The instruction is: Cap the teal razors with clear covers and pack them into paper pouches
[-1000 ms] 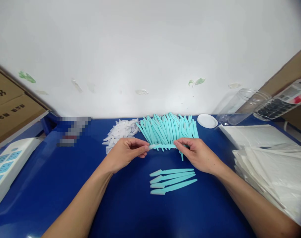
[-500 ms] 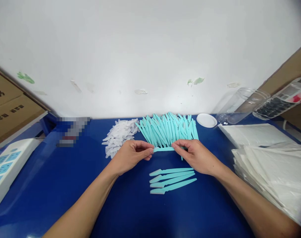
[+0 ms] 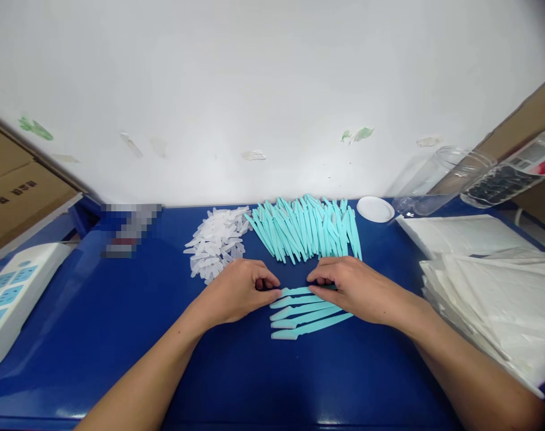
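Observation:
A teal eyebrow razor [image 3: 298, 291] lies level between my two hands, at the far side of a short row of similar razors [image 3: 320, 326] on the blue table. My left hand [image 3: 241, 292] pinches its blade end between thumb and fingers. Closed over the handle is my right hand [image 3: 356, 288], which hides the handle's far end and parts of the row beneath. Beyond my hands is a heaped pile of teal razors [image 3: 299, 230]. To its left lies a pile of small translucent white blade caps [image 3: 216, 242].
A white round lid [image 3: 375, 209] and a clear plastic jar [image 3: 434, 179] are at the back right. Stacked white packets [image 3: 501, 311] fill the right side. On the left are a power strip [image 3: 18, 299] and cardboard boxes [image 3: 25, 185]. A white wall rises behind.
Both hands have come nearer with the razor, from the edge of the teal pile down to the far side of the row. The view has shifted slightly.

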### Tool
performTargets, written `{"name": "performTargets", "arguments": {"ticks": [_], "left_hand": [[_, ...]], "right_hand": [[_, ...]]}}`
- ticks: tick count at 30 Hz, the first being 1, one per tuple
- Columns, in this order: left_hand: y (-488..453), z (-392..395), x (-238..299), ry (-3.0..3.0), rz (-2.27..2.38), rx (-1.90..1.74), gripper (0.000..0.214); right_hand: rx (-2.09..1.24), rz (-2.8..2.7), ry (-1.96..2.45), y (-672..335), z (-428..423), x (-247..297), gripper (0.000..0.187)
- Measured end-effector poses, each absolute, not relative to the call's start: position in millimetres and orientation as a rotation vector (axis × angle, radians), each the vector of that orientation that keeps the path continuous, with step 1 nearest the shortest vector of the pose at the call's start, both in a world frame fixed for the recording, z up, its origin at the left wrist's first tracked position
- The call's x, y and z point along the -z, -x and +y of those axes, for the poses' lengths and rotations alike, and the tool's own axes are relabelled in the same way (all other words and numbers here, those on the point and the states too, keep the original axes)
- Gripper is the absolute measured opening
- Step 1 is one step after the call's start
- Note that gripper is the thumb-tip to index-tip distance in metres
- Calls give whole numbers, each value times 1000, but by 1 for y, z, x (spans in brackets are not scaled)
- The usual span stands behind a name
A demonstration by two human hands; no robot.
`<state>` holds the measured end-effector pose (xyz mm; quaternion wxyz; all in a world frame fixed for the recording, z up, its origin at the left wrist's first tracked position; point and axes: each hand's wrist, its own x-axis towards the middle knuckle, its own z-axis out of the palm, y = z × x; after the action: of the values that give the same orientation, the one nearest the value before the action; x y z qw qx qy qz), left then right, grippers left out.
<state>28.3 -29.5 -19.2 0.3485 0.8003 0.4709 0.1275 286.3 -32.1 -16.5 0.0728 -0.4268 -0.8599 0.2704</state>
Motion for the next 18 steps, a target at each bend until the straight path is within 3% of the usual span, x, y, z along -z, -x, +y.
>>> {"name": "performTargets", "arguments": {"ticks": [7, 11, 18], "left_hand": [[-29, -34, 15, -2122, 1026, -238, 18], [-19, -29, 6, -2046, 1151, -367, 24], [21, 2, 12, -2107, 1719, -726, 32]], "right_hand": [[-850, -2712, 1236, -288, -39, 6, 27], [-919, -2559, 1322, -296, -36, 1, 31], [-331, -2183, 1835, -286, 4, 0, 35]]}}
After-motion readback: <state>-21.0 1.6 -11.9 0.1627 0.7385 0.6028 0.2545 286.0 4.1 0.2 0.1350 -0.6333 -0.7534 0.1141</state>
